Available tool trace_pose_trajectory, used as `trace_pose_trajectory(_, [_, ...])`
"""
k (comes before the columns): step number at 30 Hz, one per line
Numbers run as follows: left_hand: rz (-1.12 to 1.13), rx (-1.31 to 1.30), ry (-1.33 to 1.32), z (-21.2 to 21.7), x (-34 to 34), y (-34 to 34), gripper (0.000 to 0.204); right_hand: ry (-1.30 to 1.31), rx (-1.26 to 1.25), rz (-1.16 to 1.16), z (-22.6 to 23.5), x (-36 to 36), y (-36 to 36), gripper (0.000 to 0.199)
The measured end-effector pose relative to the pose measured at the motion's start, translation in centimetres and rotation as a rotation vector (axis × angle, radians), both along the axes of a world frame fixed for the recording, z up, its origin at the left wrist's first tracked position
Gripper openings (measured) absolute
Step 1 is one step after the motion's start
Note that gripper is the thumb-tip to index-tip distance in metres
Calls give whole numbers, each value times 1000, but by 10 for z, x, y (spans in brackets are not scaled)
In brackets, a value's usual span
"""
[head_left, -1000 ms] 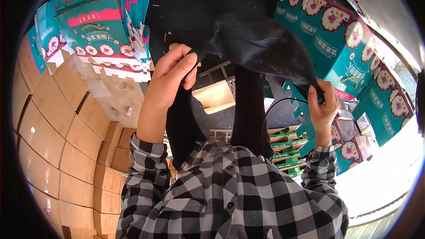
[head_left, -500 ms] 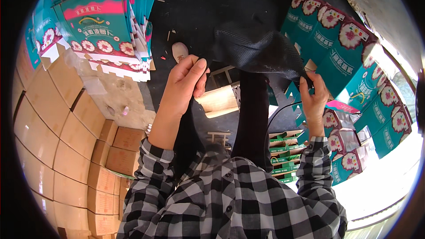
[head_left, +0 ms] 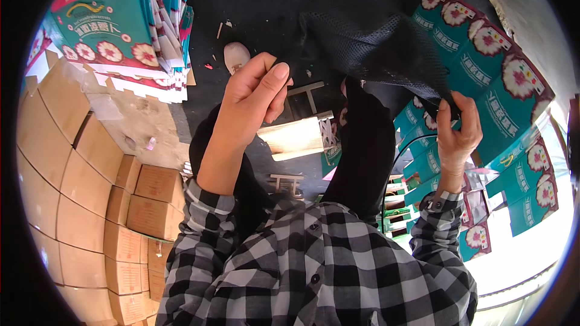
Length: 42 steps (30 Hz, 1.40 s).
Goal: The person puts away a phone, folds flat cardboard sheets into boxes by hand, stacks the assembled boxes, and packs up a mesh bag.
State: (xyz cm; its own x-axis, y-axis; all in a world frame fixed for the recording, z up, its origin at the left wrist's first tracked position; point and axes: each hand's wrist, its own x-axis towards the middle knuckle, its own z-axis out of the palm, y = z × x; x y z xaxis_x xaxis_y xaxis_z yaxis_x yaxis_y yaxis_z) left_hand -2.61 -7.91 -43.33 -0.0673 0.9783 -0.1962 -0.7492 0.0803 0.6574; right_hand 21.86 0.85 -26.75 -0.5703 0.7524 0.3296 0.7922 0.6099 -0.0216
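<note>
The right hand (head_left: 460, 130) has its fingers pinched on the near right corner of the black mesh cloth (head_left: 386, 48). The left hand's (head_left: 251, 99) fingers press together; I can't tell if they grip it. The cloth stretches sideways, mostly past both hands, nearer the right.

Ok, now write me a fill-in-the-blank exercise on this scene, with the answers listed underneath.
1. The right hand pinches the mesh cloth at its ____ (left/right) end.
2. The brown cardboard boxes are stacked on the picture's ____ side.
3. The pale shoe shows closer to the left hand than to the ____ hand.
4. The shirt has a ____ (checked/striped) pattern.
Missing words: right; left; right; checked.
</note>
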Motion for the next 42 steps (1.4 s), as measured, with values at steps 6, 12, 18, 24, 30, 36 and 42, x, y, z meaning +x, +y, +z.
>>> trace_pose_trajectory(6, [103, 43, -16, 6, 3, 5, 24, -10, 1, 7, 6, -9, 7, 15])
trace_pose_trajectory(12, [206, 30, -96, 11, 21, 18, 23, -23, 91, 82, 6, -6, 25, 13])
trace_pose_trajectory(18, [205, 165, -55, 39, 24, -2, 25, 90, 199, 95, 26, 4, 16, 14])
trace_pose_trajectory(24, [246, 297, -8, 32, 8, -33, 25, 180, 302, 195, 27, 4, -15, 15])
trace_pose_trajectory(30, [136, 194, 72, 0, -123, -182, 22, 371, 7, 22, -41, -92, -164, 13])
trace_pose_trajectory(36, [24, 70, 137, -23, -256, -325, 25, 555, -353, -152, -126, -194, -338, 13])
trace_pose_trajectory(42, [-99, -34, 282, -31, -282, -381, 26, 722, -565, -290, -183, -213, -439, 8])
